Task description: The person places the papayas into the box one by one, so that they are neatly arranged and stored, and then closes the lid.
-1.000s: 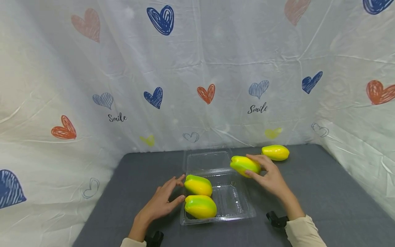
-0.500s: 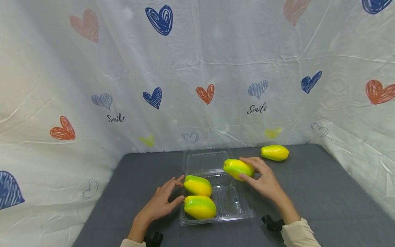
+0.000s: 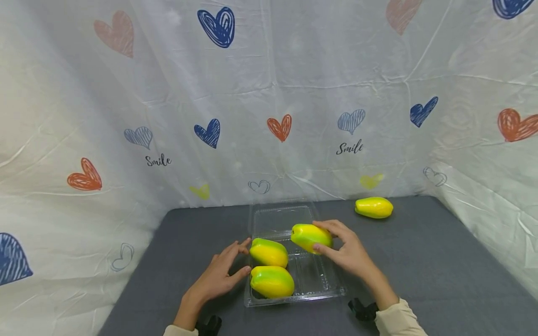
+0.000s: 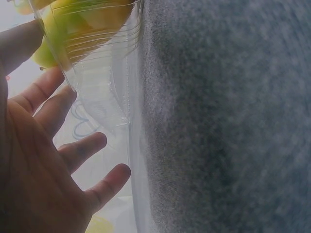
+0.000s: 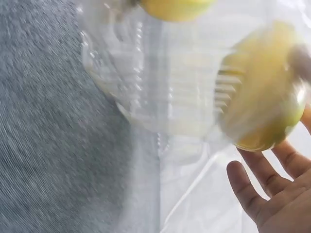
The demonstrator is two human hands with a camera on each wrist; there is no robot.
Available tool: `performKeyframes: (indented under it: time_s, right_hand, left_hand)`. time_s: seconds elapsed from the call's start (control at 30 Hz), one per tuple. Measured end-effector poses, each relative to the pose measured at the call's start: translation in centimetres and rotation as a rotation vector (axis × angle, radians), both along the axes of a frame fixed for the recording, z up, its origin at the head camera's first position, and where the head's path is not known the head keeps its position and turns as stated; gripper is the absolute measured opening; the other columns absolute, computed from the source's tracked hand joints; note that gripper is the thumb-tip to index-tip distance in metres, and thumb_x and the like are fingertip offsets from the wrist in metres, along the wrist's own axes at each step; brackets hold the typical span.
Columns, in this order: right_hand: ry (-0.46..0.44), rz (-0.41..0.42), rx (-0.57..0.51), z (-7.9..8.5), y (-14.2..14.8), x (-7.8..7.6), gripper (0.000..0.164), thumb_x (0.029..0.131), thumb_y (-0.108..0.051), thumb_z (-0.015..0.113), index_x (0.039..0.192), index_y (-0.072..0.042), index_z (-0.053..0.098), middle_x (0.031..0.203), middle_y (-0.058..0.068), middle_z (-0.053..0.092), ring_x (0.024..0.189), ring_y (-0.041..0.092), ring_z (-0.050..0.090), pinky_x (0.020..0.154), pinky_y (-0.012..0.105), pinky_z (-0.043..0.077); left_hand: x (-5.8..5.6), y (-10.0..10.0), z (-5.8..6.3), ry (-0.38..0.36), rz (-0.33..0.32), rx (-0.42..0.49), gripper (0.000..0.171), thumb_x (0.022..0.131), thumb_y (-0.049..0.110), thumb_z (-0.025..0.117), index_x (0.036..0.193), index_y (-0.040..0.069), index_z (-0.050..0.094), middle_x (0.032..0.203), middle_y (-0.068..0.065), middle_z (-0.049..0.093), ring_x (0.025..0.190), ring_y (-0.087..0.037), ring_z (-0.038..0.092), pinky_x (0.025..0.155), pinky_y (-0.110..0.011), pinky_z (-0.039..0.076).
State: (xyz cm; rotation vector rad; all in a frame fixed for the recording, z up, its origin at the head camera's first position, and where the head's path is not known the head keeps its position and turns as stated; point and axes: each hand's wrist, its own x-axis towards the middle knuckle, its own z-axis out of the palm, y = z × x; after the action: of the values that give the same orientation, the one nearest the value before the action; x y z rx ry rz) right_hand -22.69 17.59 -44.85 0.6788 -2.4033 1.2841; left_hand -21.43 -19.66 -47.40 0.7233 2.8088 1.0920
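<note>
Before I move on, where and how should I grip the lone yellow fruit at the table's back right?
Probably across the middle of the lone yellow fruit, from above and the near side, thumb on the near flank, fingers over the far one. It lies on its side, lengthwise left to right, with the curtain close behind. The right hand is nearer, but holds a yellow-green fruit.

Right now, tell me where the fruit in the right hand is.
In the head view, the held fruit is right of centre, over the back of the clear box, gripped by the right hand, just right of the rear boxed fruit.
</note>
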Motion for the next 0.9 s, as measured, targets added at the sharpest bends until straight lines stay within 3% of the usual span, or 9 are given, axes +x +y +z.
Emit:
performKeyframes:
  time_s: [0.13,0.37,0.6,0.9]
  right_hand:
    - [-0.038,0.006,0.016,-0.4,-0.5,0.1,0.055,0.086,-0.031,0.083,0.137,-0.024,0.064,0.128,-0.008,0.066,0.111,0.008,0.061,0.092,0.032,0.054]
    - [-0.068,0.031,0.050,-1.3,-0.9,-0.1,0.057,0.085,-0.038,0.083,0.136,-0.021,0.065,0.126,-0.006,0.068,0.112,0.017,0.065,0.096,0.054,0.053]
    - [-0.053,0.020,0.111,-1.8,-1.3,-0.1,0.058,0.083,-0.040,0.085,0.135,-0.023,0.067,0.125,-0.007,0.068,0.110,0.017,0.066,0.094,0.050,0.053]
    - [-0.009,-0.039,0.193,-1.7,-2.0,0.1,0.056,0.081,-0.040,0.086,0.133,-0.028,0.067,0.122,-0.008,0.071,0.105,0.014,0.067,0.091,0.043,0.040]
  left_hand:
    - [0.0,0.0,-0.1,0.000,-0.001,0.000,0.032,0.103,0.041,0.059,0.128,0.021,0.052,0.167,0.009,0.031,0.155,-0.041,0.024,0.106,-0.074,0.025]
    - [0.0,0.1,-0.2,-0.012,0.002,0.004,0.032,0.103,0.041,0.059,0.128,0.022,0.052,0.167,0.010,0.030,0.156,-0.040,0.024,0.106,-0.076,0.023]
    - [0.0,0.2,-0.2,-0.014,-0.003,0.003,0.034,0.103,0.043,0.059,0.129,0.022,0.052,0.167,0.010,0.029,0.156,-0.039,0.023,0.107,-0.076,0.023]
    - [-0.1,0.2,-0.3,-0.008,-0.002,-0.006,0.034,0.103,0.044,0.059,0.129,0.022,0.052,0.167,0.011,0.029,0.156,-0.038,0.023,0.107,-0.075,0.023]
